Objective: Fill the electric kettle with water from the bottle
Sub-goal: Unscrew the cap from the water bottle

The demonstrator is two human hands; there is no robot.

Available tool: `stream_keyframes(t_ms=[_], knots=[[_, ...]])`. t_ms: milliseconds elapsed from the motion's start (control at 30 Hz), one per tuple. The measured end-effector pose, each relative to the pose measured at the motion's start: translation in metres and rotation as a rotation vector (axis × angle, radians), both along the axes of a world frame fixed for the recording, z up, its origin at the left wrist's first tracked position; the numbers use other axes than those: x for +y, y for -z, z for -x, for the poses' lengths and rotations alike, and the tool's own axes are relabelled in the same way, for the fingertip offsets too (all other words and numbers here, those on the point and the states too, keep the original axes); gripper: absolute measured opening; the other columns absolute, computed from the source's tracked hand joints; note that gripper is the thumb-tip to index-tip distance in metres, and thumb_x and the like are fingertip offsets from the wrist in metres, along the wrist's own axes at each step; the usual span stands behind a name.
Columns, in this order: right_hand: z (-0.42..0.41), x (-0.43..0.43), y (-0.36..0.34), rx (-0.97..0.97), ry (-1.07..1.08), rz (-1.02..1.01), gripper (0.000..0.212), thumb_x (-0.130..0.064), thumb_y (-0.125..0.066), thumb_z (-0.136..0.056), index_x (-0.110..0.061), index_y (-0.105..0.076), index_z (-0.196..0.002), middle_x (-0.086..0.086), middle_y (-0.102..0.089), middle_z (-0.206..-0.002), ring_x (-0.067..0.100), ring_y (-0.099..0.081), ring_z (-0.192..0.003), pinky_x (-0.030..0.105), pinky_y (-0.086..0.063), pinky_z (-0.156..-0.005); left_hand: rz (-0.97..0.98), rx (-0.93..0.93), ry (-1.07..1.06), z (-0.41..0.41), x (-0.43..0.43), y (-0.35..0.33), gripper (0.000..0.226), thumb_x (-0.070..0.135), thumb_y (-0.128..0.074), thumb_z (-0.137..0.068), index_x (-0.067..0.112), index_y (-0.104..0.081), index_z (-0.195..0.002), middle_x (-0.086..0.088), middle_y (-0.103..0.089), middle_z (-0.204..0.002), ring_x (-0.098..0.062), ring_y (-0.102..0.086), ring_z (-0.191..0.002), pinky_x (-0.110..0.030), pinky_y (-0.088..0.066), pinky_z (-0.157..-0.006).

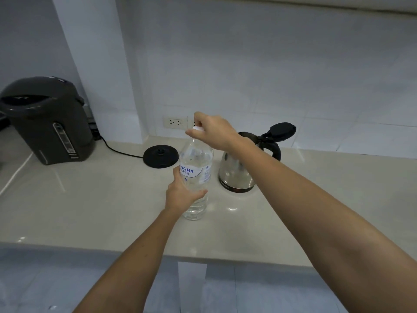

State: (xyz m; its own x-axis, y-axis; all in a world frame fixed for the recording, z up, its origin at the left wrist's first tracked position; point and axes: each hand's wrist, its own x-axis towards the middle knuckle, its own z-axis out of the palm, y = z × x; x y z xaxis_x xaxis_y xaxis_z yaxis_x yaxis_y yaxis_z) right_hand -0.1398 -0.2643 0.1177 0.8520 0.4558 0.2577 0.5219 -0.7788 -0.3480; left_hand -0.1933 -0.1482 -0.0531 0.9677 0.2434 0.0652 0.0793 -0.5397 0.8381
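A clear plastic water bottle (196, 170) with a blue-lettered label stands upright on the pale countertop (90, 199). My left hand (180, 193) wraps around its lower body. My right hand (211, 129) pinches the white cap (197, 129) on top of the bottle. Just right of the bottle stands a steel electric kettle (237, 175) with a black handle; its black lid (282, 131) is flipped open. The kettle is off its round black base (160, 156), which lies to the bottle's left.
A dark hot-water dispenser (47, 120) stands at the far left, its cord (119, 150) running to the base. Wall sockets (175, 122) sit behind the bottle. The counter's front edge (158, 254) runs across below my forearms.
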Motion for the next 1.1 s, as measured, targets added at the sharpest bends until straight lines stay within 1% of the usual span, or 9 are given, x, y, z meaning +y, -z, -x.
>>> stream_keyframes(t_ms=[200, 300, 467, 567, 633, 767, 833, 933, 1100], knots=[[-0.001, -0.008, -0.016, 0.072, -0.156, 0.193, 0.026, -0.036, -0.048, -0.097, -0.01, -0.043, -0.097, 0.007, -0.053, -0.084, 0.025, -0.046, -0.077, 0.033, -0.035, -0.064, -0.014, -0.011, 0.009, 0.0, -0.001, 0.001, 0.096, 0.037, -0.087, -0.064, 0.018, -0.028, -0.137, -0.004, -0.063, -0.118, -0.03, -0.059, -0.111, -0.035, -0.048, -0.09], [-0.001, -0.009, -0.02, 0.095, -0.192, 0.225, 0.027, -0.029, -0.047, -0.099, -0.004, -0.047, -0.111, 0.006, -0.053, -0.094, 0.024, -0.046, -0.084, 0.032, -0.036, -0.072, -0.007, -0.009, 0.008, 0.0, 0.0, 0.001, 0.096, 0.037, -0.087, -0.063, 0.019, -0.028, -0.137, -0.003, -0.063, -0.118, -0.029, -0.059, -0.111, -0.034, -0.048, -0.089], [-0.003, -0.014, -0.019, 0.082, -0.221, 0.234, 0.024, -0.021, -0.045, -0.1, -0.011, -0.051, -0.122, 0.004, -0.056, -0.12, 0.02, -0.046, -0.103, 0.03, -0.036, -0.085, -0.007, -0.012, 0.012, 0.0, 0.0, 0.001, 0.097, 0.036, -0.087, -0.064, 0.018, -0.027, -0.138, -0.004, -0.062, -0.118, -0.028, -0.059, -0.11, -0.033, -0.048, -0.087], [-0.002, -0.016, -0.017, 0.053, -0.229, 0.251, 0.025, -0.016, -0.044, -0.101, -0.014, -0.051, -0.125, 0.005, -0.056, -0.126, 0.023, -0.049, -0.112, 0.03, -0.037, -0.087, -0.017, -0.015, 0.015, 0.0, 0.0, 0.002, 0.098, 0.037, -0.087, -0.063, 0.019, -0.027, -0.138, -0.004, -0.062, -0.119, -0.028, -0.06, -0.11, -0.034, -0.049, -0.088], [-0.003, -0.018, -0.019, 0.022, -0.246, 0.299, 0.028, -0.008, -0.043, -0.1, -0.016, -0.051, -0.125, 0.005, -0.055, -0.124, 0.022, -0.05, -0.106, 0.03, -0.038, -0.086, -0.017, -0.016, 0.017, 0.0, 0.001, 0.002, 0.098, 0.038, -0.087, -0.063, 0.019, -0.027, -0.138, -0.004, -0.062, -0.12, -0.027, -0.06, -0.109, -0.033, -0.049, -0.088], [-0.002, -0.021, -0.023, 0.015, -0.303, 0.338, 0.054, 0.017, -0.036, -0.085, -0.024, -0.054, -0.114, -0.002, -0.054, -0.117, 0.022, -0.054, -0.1, 0.037, -0.047, -0.088, -0.014, -0.016, 0.014, -0.001, 0.001, 0.002, 0.097, 0.038, -0.087, -0.063, 0.019, -0.027, -0.137, -0.004, -0.062, -0.12, -0.027, -0.06, -0.11, -0.033, -0.048, -0.088], [-0.003, -0.021, -0.024, -0.023, -0.324, 0.306, 0.048, 0.015, -0.039, -0.082, -0.023, -0.056, -0.106, -0.005, -0.052, -0.112, 0.022, -0.054, -0.098, 0.041, -0.048, -0.088, -0.014, -0.017, 0.016, -0.001, 0.001, 0.002, 0.096, 0.037, -0.087, -0.064, 0.019, -0.028, -0.137, -0.003, -0.062, -0.12, -0.027, -0.06, -0.11, -0.033, -0.048, -0.088], [-0.003, -0.02, -0.027, -0.113, -0.297, 0.19, 0.038, 0.01, -0.042, -0.079, -0.016, -0.06, -0.101, -0.001, -0.053, -0.108, 0.019, -0.05, -0.09, 0.036, -0.046, -0.081, -0.009, -0.017, 0.013, 0.0, 0.001, 0.002, 0.095, 0.036, -0.087, -0.064, 0.019, -0.028, -0.136, -0.002, -0.062, -0.117, -0.027, -0.06, -0.109, -0.031, -0.047, -0.086], [0.001, -0.042, -0.01, -0.088, -0.085, -0.063, 0.03, -0.008, -0.054, -0.086, -0.018, -0.058, -0.114, 0.002, -0.063, -0.108, 0.018, -0.058, -0.082, 0.025, -0.043, -0.076, 0.009, -0.024, 0.006, 0.0, 0.001, 0.005, 0.095, 0.037, -0.087, -0.063, 0.02, -0.029, -0.135, -0.001, -0.062, -0.115, -0.027, -0.06, -0.107, -0.035, -0.05, -0.089]])
